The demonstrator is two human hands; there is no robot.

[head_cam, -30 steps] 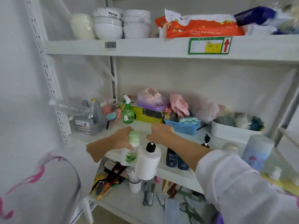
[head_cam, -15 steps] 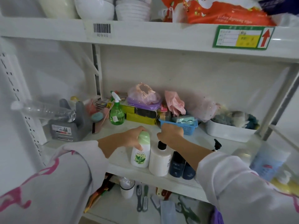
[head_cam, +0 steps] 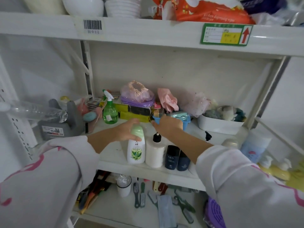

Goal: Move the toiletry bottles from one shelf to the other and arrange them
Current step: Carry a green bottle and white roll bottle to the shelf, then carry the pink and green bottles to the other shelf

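White shelf, front edge: row of bottles upright, touching side by side — white pump bottle, green-cap bottle at its left, two dark bottles at its right. L hand fingers curled round green cap. R hand just above pump, fingers loosely bent, holding nothing.

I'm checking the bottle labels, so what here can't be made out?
Head view only:
- Second dark bottle: label blurred, right forearm crosses its top.
- Green-capped bottle: cap partly under the left hand.
- White pump bottle: no label facing the camera.
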